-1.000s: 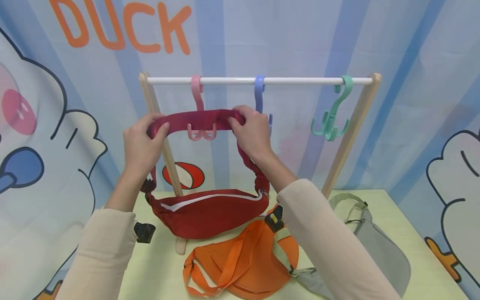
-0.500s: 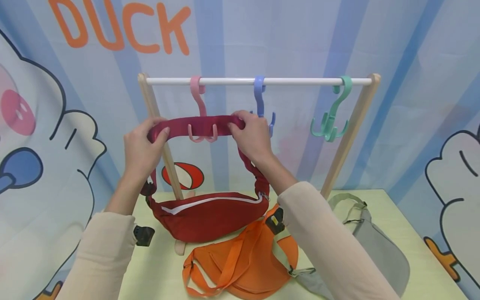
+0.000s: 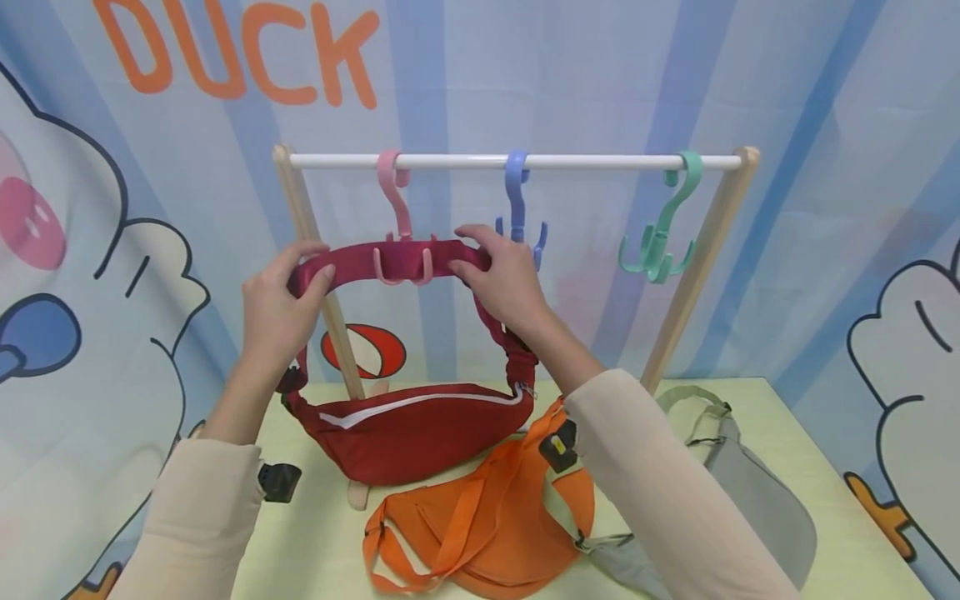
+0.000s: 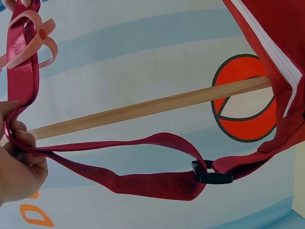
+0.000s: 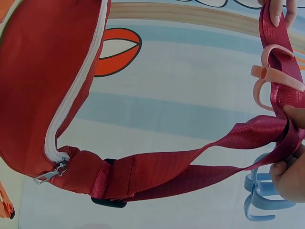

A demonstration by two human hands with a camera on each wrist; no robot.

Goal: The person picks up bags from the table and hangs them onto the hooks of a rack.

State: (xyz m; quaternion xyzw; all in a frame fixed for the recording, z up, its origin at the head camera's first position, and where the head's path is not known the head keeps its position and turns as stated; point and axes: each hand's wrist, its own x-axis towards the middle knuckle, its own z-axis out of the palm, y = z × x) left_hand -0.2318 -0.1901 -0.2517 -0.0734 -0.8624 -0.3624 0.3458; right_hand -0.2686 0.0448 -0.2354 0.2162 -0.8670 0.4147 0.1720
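The red waist bag (image 3: 427,437) hangs by its dark red strap (image 3: 352,262), whose upper stretch lies in the prongs of the pink hook (image 3: 392,196). My left hand (image 3: 281,304) pinches the strap left of that hook, fingers curled round it in the left wrist view too. To the hook's right, my right hand (image 3: 510,279) holds the strap between thumb and fingers, close to the blue hook (image 3: 515,196). In the right wrist view the strap (image 5: 281,36) passes through the pink prongs (image 5: 269,74), with my right hand (image 5: 290,176) around it below them.
A white rail (image 3: 585,162) on wooden posts carries the hooks, including a green one (image 3: 656,250) at the right. On the table (image 3: 300,550) lie an orange bag (image 3: 517,525) and a grey bag (image 3: 757,508), under and beside my right forearm.
Both hands and the strap have moved down slightly, and the strap sits lower in the pink hook, with its rear prong tips now showing above. My right fingers have lifted a little from the strap.
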